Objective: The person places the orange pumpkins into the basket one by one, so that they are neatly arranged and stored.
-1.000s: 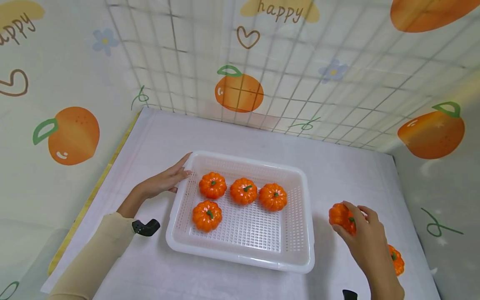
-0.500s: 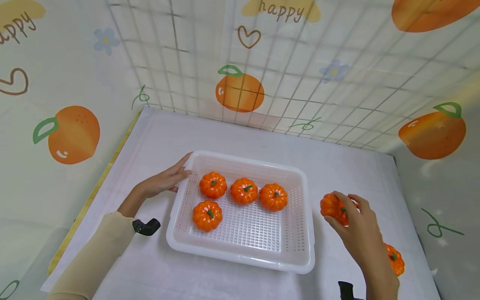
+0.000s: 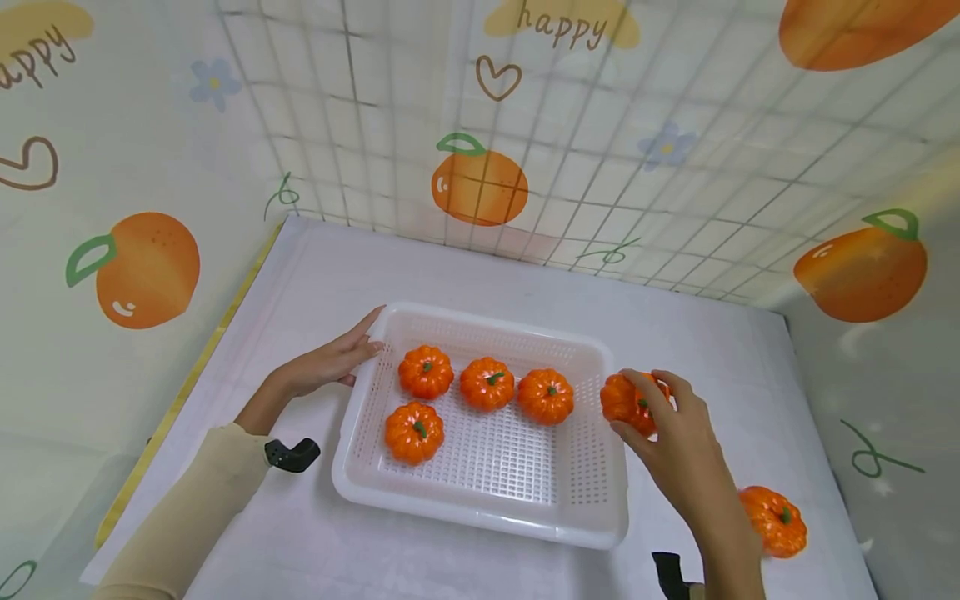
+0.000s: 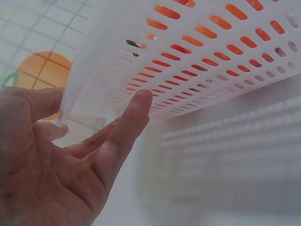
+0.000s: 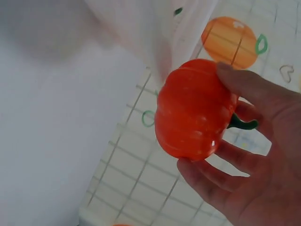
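A white plastic basket (image 3: pixel 480 521) with perforated walls holds several small orange pumpkins, such as the pumpkin (image 3: pixel 415 433) at its near left. My left hand (image 3: pixel 330 360) grips the basket's left rim, thumb over the edge; in the left wrist view its fingers (image 4: pixel 122 136) lie against the outer wall. My right hand (image 3: pixel 675 433) pinches another pumpkin (image 3: pixel 621 398) between thumb and fingertips, right at the basket's right rim. In the right wrist view that pumpkin (image 5: pixel 193 113) is raised and turned sideways, its green stem toward the palm.
One more orange pumpkin (image 3: pixel 776 521) lies on the white tablecloth (image 3: pixel 720 350) at the right, beside my right forearm. A patterned backdrop (image 3: pixel 360 142) with printed oranges and grid lines rises behind and on both sides. Yellow tape (image 3: pixel 217 329) runs along the left table edge.
My right hand has carried its pumpkin leftward and away from me, up to the basket's right rim. The pumpkin at the right has come into fuller view. My left hand has stayed put.
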Motion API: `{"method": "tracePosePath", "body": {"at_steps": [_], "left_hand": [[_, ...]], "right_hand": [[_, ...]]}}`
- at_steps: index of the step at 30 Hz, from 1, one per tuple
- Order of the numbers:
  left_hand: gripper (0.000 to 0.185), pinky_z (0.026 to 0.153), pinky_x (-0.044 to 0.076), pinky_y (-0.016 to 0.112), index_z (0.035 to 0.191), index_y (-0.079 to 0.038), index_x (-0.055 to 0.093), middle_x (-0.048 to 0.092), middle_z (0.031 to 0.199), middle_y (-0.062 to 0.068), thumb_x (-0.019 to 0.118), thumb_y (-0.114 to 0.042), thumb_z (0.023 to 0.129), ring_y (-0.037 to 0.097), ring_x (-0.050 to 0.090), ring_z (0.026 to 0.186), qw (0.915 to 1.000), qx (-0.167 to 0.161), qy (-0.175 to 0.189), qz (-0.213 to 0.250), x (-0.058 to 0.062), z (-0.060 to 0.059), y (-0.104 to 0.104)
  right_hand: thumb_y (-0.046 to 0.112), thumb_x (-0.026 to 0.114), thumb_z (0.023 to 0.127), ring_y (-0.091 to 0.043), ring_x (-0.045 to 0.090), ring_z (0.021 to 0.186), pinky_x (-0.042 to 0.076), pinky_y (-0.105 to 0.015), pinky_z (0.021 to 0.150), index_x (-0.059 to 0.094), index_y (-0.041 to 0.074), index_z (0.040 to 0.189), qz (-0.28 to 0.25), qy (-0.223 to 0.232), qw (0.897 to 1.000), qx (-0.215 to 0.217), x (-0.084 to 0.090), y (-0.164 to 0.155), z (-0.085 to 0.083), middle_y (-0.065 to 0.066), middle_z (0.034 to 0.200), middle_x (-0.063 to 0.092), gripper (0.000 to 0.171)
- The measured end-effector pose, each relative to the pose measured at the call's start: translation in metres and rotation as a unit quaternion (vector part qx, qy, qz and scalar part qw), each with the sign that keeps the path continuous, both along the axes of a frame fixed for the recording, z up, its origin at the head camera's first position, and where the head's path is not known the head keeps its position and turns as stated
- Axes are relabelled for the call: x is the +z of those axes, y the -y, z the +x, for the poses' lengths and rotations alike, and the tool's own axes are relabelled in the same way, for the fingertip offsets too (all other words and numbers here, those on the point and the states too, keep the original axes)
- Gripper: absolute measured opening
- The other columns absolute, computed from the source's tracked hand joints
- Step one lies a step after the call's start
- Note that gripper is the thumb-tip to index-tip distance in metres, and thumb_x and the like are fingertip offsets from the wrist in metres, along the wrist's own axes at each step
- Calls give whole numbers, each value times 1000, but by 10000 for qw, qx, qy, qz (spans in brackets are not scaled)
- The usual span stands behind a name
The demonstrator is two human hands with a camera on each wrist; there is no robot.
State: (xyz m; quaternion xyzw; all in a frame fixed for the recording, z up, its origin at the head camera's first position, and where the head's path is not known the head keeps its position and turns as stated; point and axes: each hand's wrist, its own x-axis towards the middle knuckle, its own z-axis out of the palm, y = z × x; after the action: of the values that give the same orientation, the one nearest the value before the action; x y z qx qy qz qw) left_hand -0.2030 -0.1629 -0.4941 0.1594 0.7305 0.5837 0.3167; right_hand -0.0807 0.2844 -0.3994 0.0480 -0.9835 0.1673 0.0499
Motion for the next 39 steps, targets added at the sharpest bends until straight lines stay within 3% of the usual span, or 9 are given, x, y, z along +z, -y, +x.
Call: {"method": "tracePosePath", "body": {"at_steps": [22, 32, 39], "left_hand": [[67, 83, 54, 41, 159, -38, -3, 43, 144, 19, 40, -37, 108, 30, 60, 106, 10000, 44, 9, -25, 1, 1, 0], [68, 82, 55, 42, 159, -38, -3, 43, 146, 18, 41, -38, 108, 29, 61, 104, 10000, 57, 9, -63, 2, 0, 0], [68, 83, 55, 43, 159, -39, -3, 43, 147, 18, 41, -38, 108, 30, 62, 104, 10000, 49, 22, -32, 2, 0, -1]], "right_hand": [[14, 86, 79, -47, 38, 129, 50, -62, 84, 53, 22, 142, 258, 8, 9959, 872, 1, 44, -13, -21, 144, 40, 72], [13, 86, 78, -42, 38, 131, 52, -57, 87, 53, 21, 142, 294, -45, 9891, 1445, 5, 57, -21, -18, 146, 40, 72], [15, 86, 79, -39, 36, 133, 53, -53, 88, 51, 24, 143, 291, 210, 9844, 1721, 5, 71, -25, -14, 148, 38, 74]]}}
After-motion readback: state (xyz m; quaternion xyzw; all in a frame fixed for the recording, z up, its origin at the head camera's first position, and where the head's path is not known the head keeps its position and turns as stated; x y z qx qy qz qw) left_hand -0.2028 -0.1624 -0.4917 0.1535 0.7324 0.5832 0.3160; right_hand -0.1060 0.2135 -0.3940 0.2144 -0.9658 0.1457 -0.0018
